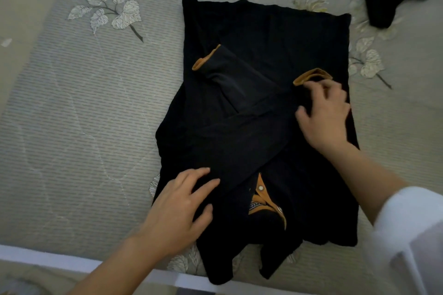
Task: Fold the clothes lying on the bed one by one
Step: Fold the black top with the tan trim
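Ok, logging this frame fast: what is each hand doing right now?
Left hand: open, flat on the black shirt.
Right hand: closed on the sleeve by the yellow cuff.

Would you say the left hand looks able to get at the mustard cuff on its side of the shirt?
Probably yes: the left hand rests on the black shirt, and that mustard cuff lies uncovered farther up the same side, with only flat cloth between.
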Demonstrator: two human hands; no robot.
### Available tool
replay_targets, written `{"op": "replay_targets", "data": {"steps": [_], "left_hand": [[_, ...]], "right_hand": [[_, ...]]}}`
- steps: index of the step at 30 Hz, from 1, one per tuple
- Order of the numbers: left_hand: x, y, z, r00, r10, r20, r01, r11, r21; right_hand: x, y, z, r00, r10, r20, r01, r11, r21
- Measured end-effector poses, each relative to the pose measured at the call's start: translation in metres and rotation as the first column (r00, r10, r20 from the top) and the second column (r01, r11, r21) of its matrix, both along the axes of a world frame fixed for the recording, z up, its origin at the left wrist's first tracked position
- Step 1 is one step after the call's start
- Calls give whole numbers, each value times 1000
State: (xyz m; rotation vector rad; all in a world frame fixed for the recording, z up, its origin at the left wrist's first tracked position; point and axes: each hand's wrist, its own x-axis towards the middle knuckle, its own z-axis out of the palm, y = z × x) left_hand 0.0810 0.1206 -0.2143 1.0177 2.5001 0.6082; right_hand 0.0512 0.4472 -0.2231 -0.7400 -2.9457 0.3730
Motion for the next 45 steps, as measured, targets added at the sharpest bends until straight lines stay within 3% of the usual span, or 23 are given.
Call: {"op": "replay_targets", "data": {"steps": [2, 4, 8, 10, 11, 13, 15, 16, 17, 19, 21, 23, 25, 28, 32, 35, 38, 42, 45], "left_hand": [[1, 10, -8, 999, -14, -34, 11, 996, -92], [-3, 17, -19, 999, 13, -44, -21, 984, -179], [-8, 21, -43, 993, 114, -29, -118, 955, -270], [-7, 20, -48, 992, 114, -49, -124, 950, -287], [-6, 20, -49, 993, 109, -52, -119, 949, -291], [-6, 20, -49, 994, 101, -40, -108, 951, -288], [-7, 20, -48, 994, 105, -24, -107, 951, -291], [-7, 21, -47, 994, 105, -20, -106, 950, -294], [-7, 21, -47, 994, 106, -17, -106, 949, -297], [-7, 21, -48, 993, 114, -14, -113, 947, -302], [-7, 21, -49, 994, 112, -18, -112, 943, -313], [-7, 21, -48, 994, 108, -13, -106, 941, -321], [-8, 22, -48, 995, 95, -9, -92, 941, -325], [-10, 18, -47, 999, 45, 4, -41, 943, -330], [-11, 5, -45, 991, -132, 24, 133, 937, -324], [-4, -9, -35, 964, -265, 17, 255, 909, -331], [12, -25, -23, 936, -350, 47, 347, 889, -299], [30, -43, -17, 888, -455, 70, 459, 859, -227], [40, -46, -17, 845, -534, 10, 515, 810, -281]], "right_hand": [[-1, -3, -3, 967, 175, 183, -196, 975, 105], [-6, -4, -8, 940, 149, 306, -196, 972, 129], [-16, -3, -15, 939, -106, 328, 121, 992, -25], [-20, 6, -11, 961, -237, 144, 263, 943, -202], [-22, 11, -7, 940, -342, 13, 326, 882, -340], [-21, 25, 3, 784, -607, -130, 421, 674, -607], [-9, 43, 4, 624, -778, -69, 516, 477, -711], [-1, 51, 1, 608, -794, 8, 586, 441, -680], [7, 56, -3, 622, -778, 84, 675, 479, -561], [17, 53, -6, 716, -686, 129, 696, 684, -218], [19, 37, -10, 915, -401, 41, 403, 909, -105], [19, 22, -19, 987, -72, 144, 87, 991, -104], [20, 15, -29, 945, 43, 323, 2, 990, -139], [28, 14, -32, 957, 0, 289, 38, 991, -126], [54, 7, -24, 900, 80, 429, -14, 988, -154], [88, -5, -2, 966, 66, 252, -31, 990, -141], [138, -29, 14, 963, 235, 135, -206, 958, -197], [208, -59, 11, 841, 506, 193, -481, 861, -166], [245, -78, -2, 793, 568, 218, -563, 821, -92]]}}
